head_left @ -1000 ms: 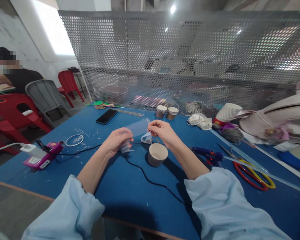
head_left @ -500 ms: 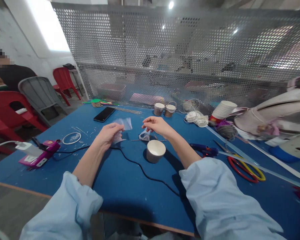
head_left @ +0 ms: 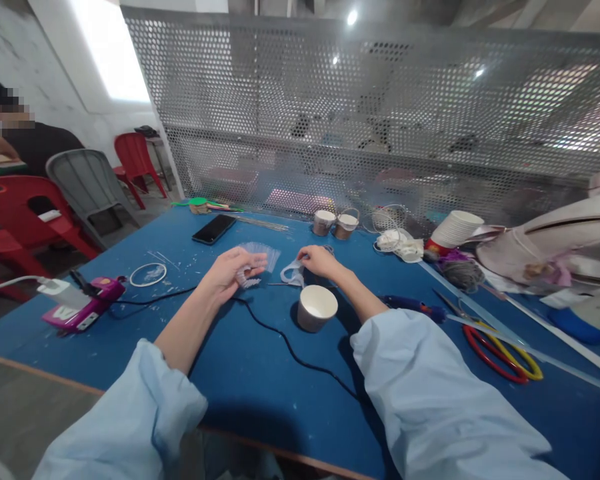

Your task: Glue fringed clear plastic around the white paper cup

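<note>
My left hand (head_left: pixel 231 270) is closed on a translucent, finely ribbed strip (head_left: pixel 270 257), which fans out past my fingers to the right and shows below them too. Close by, my right hand (head_left: pixel 322 261) has its fingers pinched at the edge of a looped whitish ribbon (head_left: pixel 292 273) lying on the blue table (head_left: pixel 250 387). My fingertips there are partly hidden. A thin rod (head_left: pixel 279 285) lies beside the loop. Just in front of my right hand stands an open white paper cup (head_left: pixel 317 309), with nothing visible inside.
A black cable (head_left: pixel 290 350) crosses the table from a purple power strip (head_left: pixel 85 308). A phone (head_left: pixel 214 229), white ring (head_left: pixel 148 275) and small baskets (head_left: pixel 347 225) lie around. At right are a glue gun (head_left: pixel 414 307), scissors (head_left: pixel 503 353) and stacked cups (head_left: pixel 457 230). A person (head_left: pixel 40 143) sits far left.
My right hand has lowered to the whitish loop and now pinches its edge. The ribbed strip in my left hand has turned and spread wider. The view has shifted slightly.
</note>
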`<state>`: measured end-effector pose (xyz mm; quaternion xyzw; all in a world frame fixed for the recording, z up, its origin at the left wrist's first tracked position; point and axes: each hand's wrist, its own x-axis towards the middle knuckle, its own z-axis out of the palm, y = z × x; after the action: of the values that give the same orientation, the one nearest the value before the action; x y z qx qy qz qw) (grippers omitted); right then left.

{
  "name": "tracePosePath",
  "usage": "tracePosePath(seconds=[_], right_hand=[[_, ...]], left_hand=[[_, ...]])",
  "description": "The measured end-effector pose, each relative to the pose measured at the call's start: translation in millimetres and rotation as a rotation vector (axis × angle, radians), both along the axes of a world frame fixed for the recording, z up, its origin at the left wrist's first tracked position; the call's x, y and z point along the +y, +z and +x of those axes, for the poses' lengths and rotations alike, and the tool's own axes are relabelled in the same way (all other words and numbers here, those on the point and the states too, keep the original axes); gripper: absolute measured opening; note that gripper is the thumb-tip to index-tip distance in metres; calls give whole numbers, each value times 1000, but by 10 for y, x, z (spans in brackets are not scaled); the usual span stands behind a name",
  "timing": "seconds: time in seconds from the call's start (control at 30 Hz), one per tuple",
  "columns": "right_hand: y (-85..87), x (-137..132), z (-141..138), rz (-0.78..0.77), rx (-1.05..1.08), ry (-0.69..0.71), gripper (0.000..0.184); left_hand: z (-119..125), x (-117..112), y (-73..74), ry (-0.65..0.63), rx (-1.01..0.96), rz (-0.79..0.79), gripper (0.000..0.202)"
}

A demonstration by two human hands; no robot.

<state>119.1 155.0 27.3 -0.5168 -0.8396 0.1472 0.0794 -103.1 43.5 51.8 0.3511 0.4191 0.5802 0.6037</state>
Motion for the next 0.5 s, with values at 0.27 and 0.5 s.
tracePosePath(seconds=[0.27,0.5], right_hand=[[-75,-15,-50,-50,125,-128,29],[46,-173,-143,-253,519,-112,23]], left_hand=[[58,26,-68,6,-63,-28,34],[145,62,-134,104,-121,-82,29]])
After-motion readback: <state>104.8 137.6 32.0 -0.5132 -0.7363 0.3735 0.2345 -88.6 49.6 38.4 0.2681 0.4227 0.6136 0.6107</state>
